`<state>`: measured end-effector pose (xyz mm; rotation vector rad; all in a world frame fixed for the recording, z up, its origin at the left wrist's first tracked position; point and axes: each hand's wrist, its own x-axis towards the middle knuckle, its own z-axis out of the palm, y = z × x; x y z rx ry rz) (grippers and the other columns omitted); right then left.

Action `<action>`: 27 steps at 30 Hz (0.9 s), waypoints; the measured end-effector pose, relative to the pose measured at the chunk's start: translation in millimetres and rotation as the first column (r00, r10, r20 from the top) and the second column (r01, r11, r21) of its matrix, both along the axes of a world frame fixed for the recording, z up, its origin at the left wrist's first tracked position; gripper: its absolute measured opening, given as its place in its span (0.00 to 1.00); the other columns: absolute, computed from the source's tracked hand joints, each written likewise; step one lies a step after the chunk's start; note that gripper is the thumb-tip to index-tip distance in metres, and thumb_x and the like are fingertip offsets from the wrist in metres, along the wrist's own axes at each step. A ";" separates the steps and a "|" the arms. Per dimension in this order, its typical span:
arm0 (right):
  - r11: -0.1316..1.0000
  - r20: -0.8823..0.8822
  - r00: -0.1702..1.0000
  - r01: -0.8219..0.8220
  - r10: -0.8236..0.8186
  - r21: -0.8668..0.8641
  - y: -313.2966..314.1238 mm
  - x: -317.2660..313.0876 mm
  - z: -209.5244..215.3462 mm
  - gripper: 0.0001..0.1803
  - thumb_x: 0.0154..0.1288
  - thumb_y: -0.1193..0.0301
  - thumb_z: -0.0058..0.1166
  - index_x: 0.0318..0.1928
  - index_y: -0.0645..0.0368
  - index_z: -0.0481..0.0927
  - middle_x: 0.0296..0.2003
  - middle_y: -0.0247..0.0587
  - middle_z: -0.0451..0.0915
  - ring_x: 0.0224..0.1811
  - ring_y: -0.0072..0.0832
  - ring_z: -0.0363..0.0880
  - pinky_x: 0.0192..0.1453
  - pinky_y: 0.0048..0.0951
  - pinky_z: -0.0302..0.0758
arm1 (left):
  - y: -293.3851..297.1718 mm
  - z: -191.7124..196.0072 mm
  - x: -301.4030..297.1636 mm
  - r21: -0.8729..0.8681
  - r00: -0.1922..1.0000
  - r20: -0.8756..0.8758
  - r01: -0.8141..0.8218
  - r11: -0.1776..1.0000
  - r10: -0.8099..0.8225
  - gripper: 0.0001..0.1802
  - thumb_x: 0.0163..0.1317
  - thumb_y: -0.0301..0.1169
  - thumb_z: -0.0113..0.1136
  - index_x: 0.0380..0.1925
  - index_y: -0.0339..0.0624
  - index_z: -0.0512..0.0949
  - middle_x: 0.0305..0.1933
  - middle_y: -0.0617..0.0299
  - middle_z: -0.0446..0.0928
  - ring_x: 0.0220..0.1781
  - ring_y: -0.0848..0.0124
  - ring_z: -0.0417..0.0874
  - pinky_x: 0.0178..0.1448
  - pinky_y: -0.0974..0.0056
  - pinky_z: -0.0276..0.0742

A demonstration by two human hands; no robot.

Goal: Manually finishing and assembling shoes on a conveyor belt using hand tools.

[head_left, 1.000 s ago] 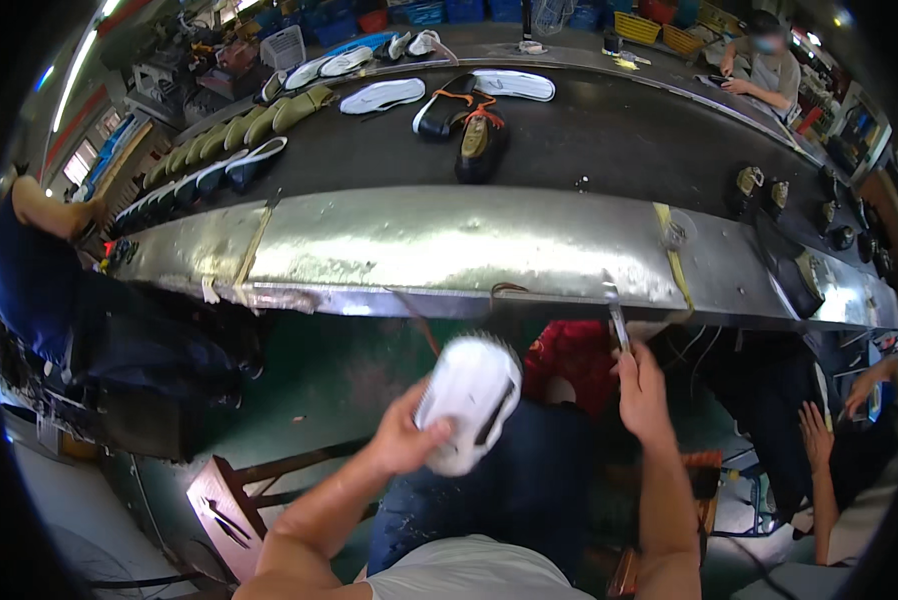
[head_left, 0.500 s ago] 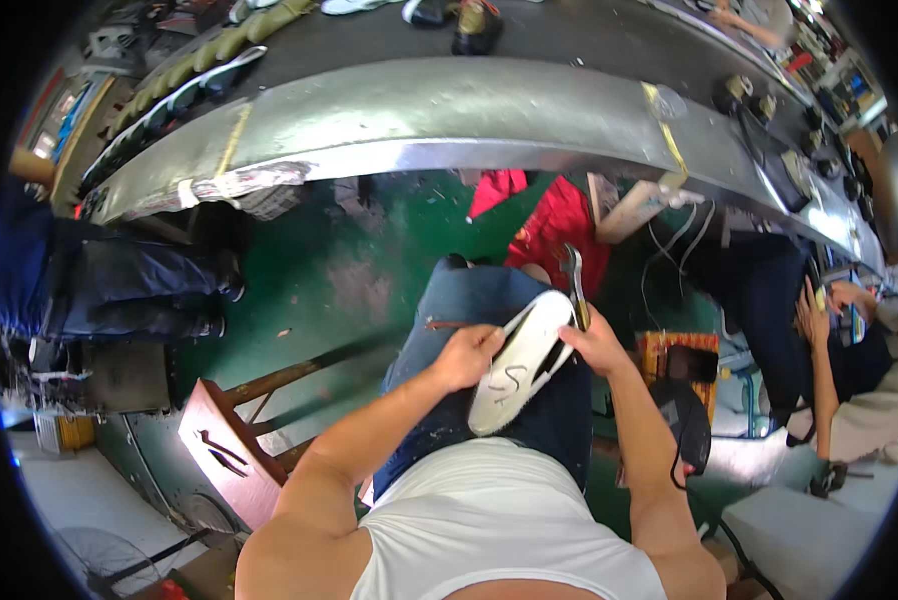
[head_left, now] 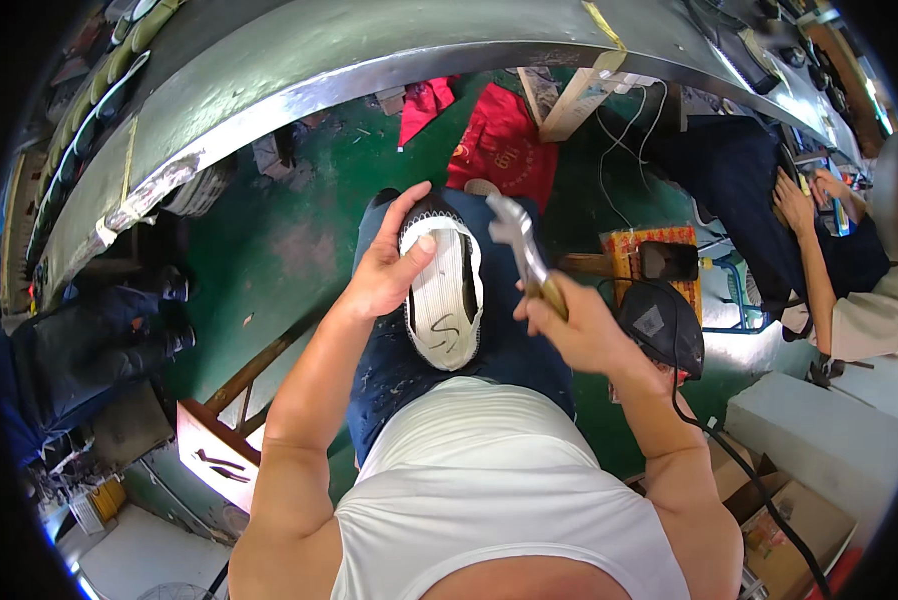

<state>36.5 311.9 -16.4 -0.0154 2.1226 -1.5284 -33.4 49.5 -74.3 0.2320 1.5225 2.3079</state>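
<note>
A shoe lies bottom up over my thighs, its long whitish underside showing a dark squiggle near the end closest to me. Dark material with a stitched edge wraps its far end. My left hand grips that far end from the left, thumb pressed on the underside and fingers round the side. To the right of the shoe and apart from it, my right hand is closed round the handle of metal pincers. Their head is raised, pointing away from me, and smeared by motion.
A metal-edged bench curves across the far side. At left stands a wooden stool; a black bag-like thing with a cable is right of my right hand. Another person sits at the right. Red cloth lies on the floor.
My left hand has moved from the shoe's side to its far end, and the shoe has turned straighter and shifted left. My right hand has left the shoe, bringing the pincers right and nearer me.
</note>
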 end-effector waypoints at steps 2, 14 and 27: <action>0.983 0.161 0.976 -0.122 0.143 -0.135 -2.0 16.2 1.9 0.19 0.74 0.69 0.48 0.61 0.66 0.70 0.47 0.39 0.81 0.41 0.20 0.78 0.44 0.25 0.78 | -8.6 -3.4 4.7 -0.046 0.999 -0.037 -0.001 0.999 0.000 0.35 0.71 0.40 0.57 0.73 0.47 0.56 0.58 0.59 0.73 0.58 0.70 0.75 0.66 0.64 0.68; 0.817 0.308 0.943 0.276 -0.127 -0.506 -43.2 8.9 -1.7 0.14 0.74 0.65 0.49 0.52 0.61 0.76 0.32 0.31 0.79 0.27 0.13 0.70 0.26 0.16 0.62 | -3.3 14.9 25.8 -0.195 0.974 -0.082 0.190 0.962 -0.209 0.33 0.70 0.32 0.60 0.71 0.50 0.57 0.58 0.60 0.71 0.60 0.69 0.71 0.67 0.63 0.66; 0.971 0.275 0.960 0.010 0.058 -0.237 -31.7 35.2 -15.5 0.18 0.74 0.72 0.47 0.60 0.67 0.72 0.47 0.43 0.78 0.40 0.22 0.77 0.42 0.26 0.79 | -11.5 -9.7 17.3 -0.108 0.999 0.022 0.050 0.993 -0.048 0.28 0.75 0.42 0.51 0.70 0.50 0.58 0.57 0.63 0.73 0.59 0.73 0.72 0.66 0.65 0.67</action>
